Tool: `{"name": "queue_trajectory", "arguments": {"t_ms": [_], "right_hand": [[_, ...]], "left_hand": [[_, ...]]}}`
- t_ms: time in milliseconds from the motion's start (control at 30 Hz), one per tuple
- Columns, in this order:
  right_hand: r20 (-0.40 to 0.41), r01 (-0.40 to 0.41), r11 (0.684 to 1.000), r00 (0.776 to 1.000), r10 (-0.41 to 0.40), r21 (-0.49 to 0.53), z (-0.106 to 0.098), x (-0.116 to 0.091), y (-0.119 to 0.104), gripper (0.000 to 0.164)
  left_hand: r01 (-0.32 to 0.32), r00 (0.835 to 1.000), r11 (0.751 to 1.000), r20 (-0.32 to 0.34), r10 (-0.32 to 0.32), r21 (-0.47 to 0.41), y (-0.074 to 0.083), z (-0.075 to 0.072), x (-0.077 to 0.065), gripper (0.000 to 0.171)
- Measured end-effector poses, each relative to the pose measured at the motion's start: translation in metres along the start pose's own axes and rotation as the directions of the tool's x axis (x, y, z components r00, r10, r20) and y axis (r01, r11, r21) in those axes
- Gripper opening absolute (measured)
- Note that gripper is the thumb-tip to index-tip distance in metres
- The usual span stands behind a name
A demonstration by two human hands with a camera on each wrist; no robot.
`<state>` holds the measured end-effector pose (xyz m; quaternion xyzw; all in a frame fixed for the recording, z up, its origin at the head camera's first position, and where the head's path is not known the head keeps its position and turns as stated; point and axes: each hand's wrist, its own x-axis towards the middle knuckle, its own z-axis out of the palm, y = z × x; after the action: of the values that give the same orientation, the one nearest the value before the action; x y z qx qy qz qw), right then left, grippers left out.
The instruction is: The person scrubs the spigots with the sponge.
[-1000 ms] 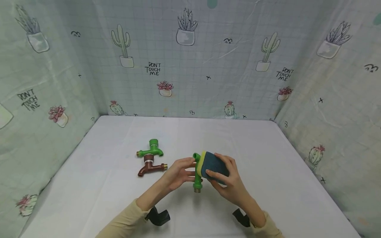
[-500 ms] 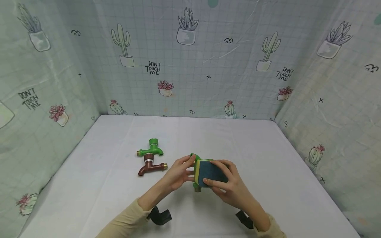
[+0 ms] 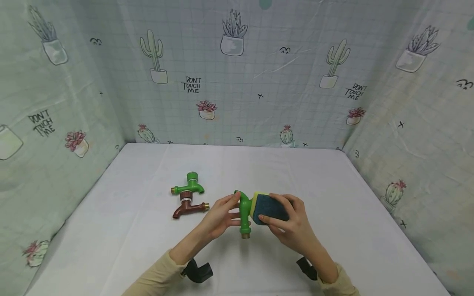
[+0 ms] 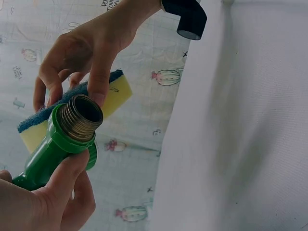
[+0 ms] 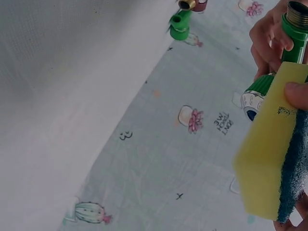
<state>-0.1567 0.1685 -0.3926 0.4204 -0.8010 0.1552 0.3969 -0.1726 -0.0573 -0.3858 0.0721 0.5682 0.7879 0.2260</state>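
Observation:
My left hand grips a green tap above the table, its brass threaded end pointing down toward me. My right hand holds a sponge between thumb and fingers. The sponge has a dark blue scouring side and a yellow foam side. In the head view its yellow edge meets the right side of the tap's body. The left wrist view has the sponge behind the tap, with my right thumb on the foam. A green ribbed knob of the tap shows beside the sponge in the right wrist view.
Left of my hands, a second green tap lies on the white table, with a brown tap just in front of it. A patterned cloth rises behind the table and along both sides. Black camera mounts sit at my wrists.
The sponge first shifts down and left across the tap's front, then back right, uncovering more of the tap. My left hand keeps its grip, the tap turning slightly. The other taps stay put.

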Motion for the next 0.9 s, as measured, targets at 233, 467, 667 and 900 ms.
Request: {"name": "queue_trajectory", "arguments": {"t_ms": [233, 467, 667, 900], "right_hand": [[-0.036, -0.009, 1.0, 0.999, 0.009, 0.0, -0.003, 0.0, 0.008, 0.027], [-0.042, 0.0, 1.0, 0.999, 0.0, 0.004, -0.006, -0.002, 0.011, 0.027], [-0.058, 0.045, 0.999, 0.997, -0.044, 0.01, -0.003, 0.003, 0.007, 0.026], [-0.093, 0.131, 0.991, 0.987, -0.131, -0.007, 0.005, 0.009, 0.0, 0.023]], "left_hand": [[-0.01, 0.999, 1.0, -0.05, 0.01, 0.003, 0.003, 0.002, -0.004, 0.059], [0.011, 0.998, 1.0, -0.063, -0.011, 0.003, 0.006, 0.001, -0.007, 0.053], [0.02, 0.995, 1.0, -0.095, -0.02, -0.005, 0.005, 0.003, -0.007, 0.052], [-0.009, 0.995, 0.998, -0.102, 0.015, 0.065, 0.007, 0.01, -0.007, 0.048]]}}
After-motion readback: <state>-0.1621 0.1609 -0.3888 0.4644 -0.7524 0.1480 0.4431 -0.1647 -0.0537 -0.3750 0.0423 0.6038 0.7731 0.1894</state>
